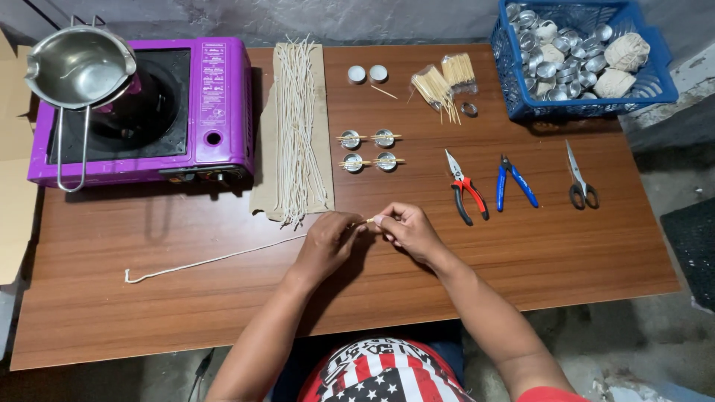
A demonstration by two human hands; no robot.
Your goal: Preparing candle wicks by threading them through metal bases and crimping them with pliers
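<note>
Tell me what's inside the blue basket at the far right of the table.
The blue basket holds many small round metal cups and several balls of off-white string. Whatever lies beneath that pile is covered, so the basket's bottom cannot be seen.

I see both hands meeting over the table — left hand and right hand pinching a small wooden stick between their fingers. A white wick string trails leftward from the left hand. Red pliers lie near the right hand — blue pliers and scissors beyond.
</note>
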